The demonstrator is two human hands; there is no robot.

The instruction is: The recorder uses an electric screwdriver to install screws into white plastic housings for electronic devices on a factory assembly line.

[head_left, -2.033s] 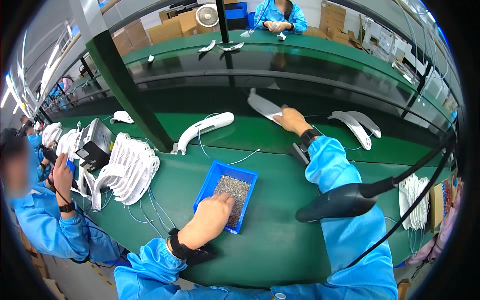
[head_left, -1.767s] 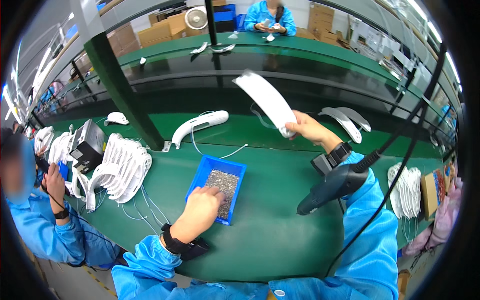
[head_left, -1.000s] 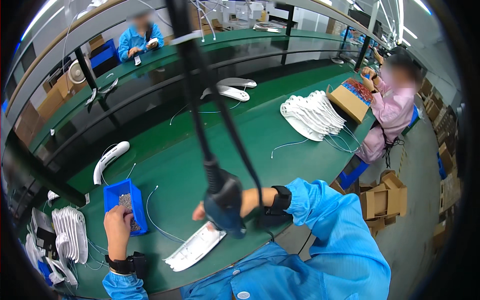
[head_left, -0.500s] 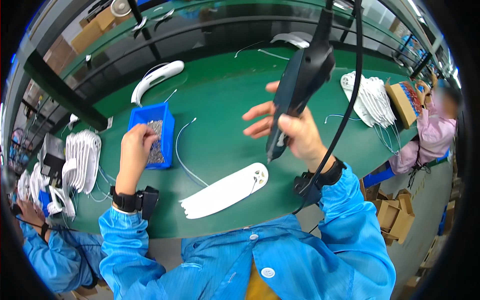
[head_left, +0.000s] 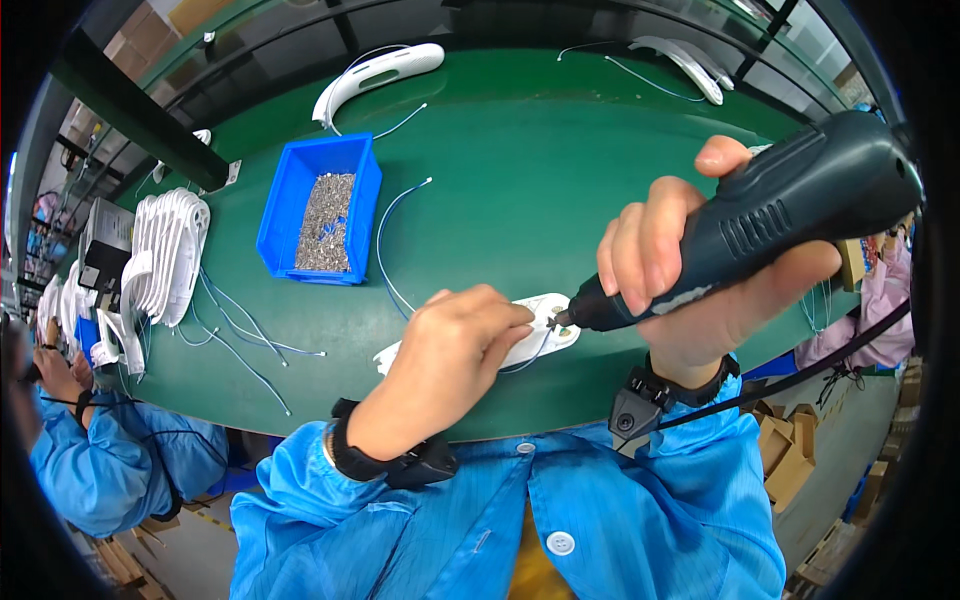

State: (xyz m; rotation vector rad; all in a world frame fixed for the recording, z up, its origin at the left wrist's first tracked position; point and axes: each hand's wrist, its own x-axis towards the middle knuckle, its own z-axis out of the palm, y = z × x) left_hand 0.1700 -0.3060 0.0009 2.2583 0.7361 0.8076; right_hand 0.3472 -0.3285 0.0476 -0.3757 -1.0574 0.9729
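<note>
My right hand [head_left: 665, 250] is wrapped round a dark electric screwdriver [head_left: 780, 220], tilted down to the left. Its tip is at the round end of a long white plastic piece [head_left: 528, 350] lying on the table. Over the middle of that piece is my left hand [head_left: 450, 345], thumb and fingers pinched together near the screwdriver tip; whatever they hold is too small to make out. A thin cable [head_left: 383, 240] runs from the piece, and part of the piece is hidden under my left hand. Beyond it stands a blue bin [head_left: 272, 235] of small metal screws.
A curved white piece [head_left: 375, 77] lies at the far side, and more white pieces [head_left: 690, 65] at the far right. Stacked white pieces [head_left: 165, 255] with loose cables stand at the left. A co-worker's blue sleeve [head_left: 110, 460] shows at lower left; cardboard boxes [head_left: 790, 455] stand at right.
My left hand has left the screw bin and come to the white piece. My right hand has brought the screwdriver down, its tip now at the piece's round end. The view has shifted.
</note>
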